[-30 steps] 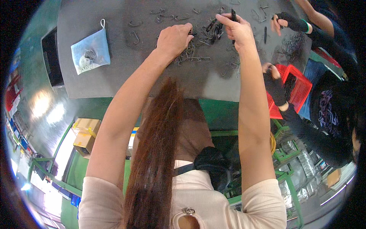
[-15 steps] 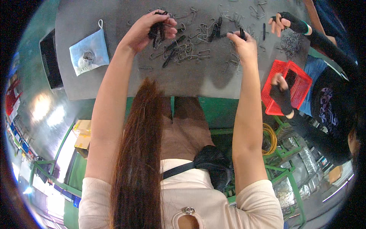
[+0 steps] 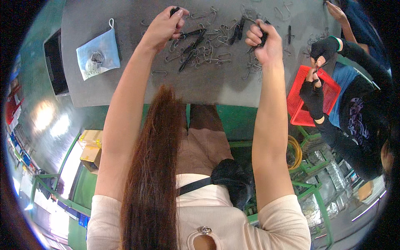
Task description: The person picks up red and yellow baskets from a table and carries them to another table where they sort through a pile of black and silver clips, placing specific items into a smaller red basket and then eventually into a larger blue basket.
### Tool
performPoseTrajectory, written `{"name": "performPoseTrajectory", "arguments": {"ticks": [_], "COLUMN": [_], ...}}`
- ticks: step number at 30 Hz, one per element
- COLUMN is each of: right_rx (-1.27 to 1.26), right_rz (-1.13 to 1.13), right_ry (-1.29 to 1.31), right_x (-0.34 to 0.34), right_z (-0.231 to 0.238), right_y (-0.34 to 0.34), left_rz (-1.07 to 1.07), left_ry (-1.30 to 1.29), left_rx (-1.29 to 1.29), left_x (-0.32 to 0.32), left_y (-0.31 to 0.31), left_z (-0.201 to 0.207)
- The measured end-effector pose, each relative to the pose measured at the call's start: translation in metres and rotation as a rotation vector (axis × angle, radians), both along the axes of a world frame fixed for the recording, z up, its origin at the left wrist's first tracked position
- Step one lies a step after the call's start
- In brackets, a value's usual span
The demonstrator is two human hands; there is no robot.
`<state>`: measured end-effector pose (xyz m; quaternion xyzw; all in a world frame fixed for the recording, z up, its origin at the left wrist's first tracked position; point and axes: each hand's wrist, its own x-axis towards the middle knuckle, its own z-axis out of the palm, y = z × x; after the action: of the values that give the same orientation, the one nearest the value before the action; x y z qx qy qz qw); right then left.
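My left hand (image 3: 166, 26) is closed above the far part of the table, and the end of a black, strip-like piece (image 3: 175, 10) pokes out of its fist. My right hand (image 3: 265, 41) is likewise closed, its fingers wrapped round another dark piece (image 3: 263, 37) whose full shape is hidden. Between and below the hands lies a loose spread of bent grey wire hooks (image 3: 214, 56). Several long black pieces (image 3: 189, 51) lie among these hooks, some crossing one another.
A light blue pouch with a loop (image 3: 98, 54) lies at the left of the grey table (image 3: 125, 89). At the right, a co-worker's black-sleeved hands (image 3: 318, 73) meet over a red basket (image 3: 296, 100). Another person's hand (image 3: 336, 11) shows at the far right.
My left hand has turned and closed, and black pieces it held now lie on the hooks. The right hand has curled into a fist. The co-worker's hands have come together over the basket.
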<state>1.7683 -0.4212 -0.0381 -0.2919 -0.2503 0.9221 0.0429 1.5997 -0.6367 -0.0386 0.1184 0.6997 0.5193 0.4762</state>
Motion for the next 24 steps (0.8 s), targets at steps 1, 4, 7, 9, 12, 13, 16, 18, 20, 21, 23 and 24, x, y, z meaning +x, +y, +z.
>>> {"name": "performPoseTrajectory", "arguments": {"ticks": [1,4,7,9,12,13,16,18,20,21,23,24], "right_rx": [0.337,1.655,1.644,1.525,0.576,0.458,0.249,0.268,0.383,0.744,1.426,1.598], "right_rz": [0.060,0.372,0.449,0.330,0.070,-0.052,-0.107,0.005,0.182,0.356,0.497,0.473], "right_ry": [-0.342,-1.005,-1.019,-0.843,-0.415,-0.339,-0.239,-0.313,-0.481,-0.824,-0.988,-1.032], "right_x": [-0.007,-0.028,-0.046,-0.039,-0.023,-0.014,0.008,0.018,0.018,0.006,-0.006,-0.018], "right_z": [-0.006,-0.026,-0.021,-0.025,-0.005,-0.002,0.012,0.003,-0.012,-0.008,-0.029,-0.017], "right_y": [0.001,-0.006,-0.022,-0.011,-0.003,-0.003,-0.012,-0.009,-0.004,-0.015,-0.033,-0.048], "left_rz": [-0.039,-0.285,-0.460,-0.487,-0.577,-0.615,-0.485,-0.354,-0.203,-0.060,-0.046,-0.032], "left_ry": [0.181,0.797,0.982,0.962,0.945,0.943,0.846,0.230,-0.379,-0.409,-0.460,-0.484], "left_rx": [-0.109,-0.288,-0.423,-0.423,-0.423,-0.422,-0.259,-0.056,0.129,0.180,0.218,0.238], "left_x": [0.002,0.018,0.037,0.037,0.030,0.026,0.018,0.007,-0.004,0.009,0.019,0.021], "left_y": [0.001,0.009,0.011,0.014,0.009,0.006,-0.008,-0.017,-0.021,-0.014,-0.008,-0.009], "left_z": [-0.001,-0.013,-0.017,-0.020,-0.025,-0.025,-0.027,-0.024,-0.018,-0.006,-0.005,-0.006]}}
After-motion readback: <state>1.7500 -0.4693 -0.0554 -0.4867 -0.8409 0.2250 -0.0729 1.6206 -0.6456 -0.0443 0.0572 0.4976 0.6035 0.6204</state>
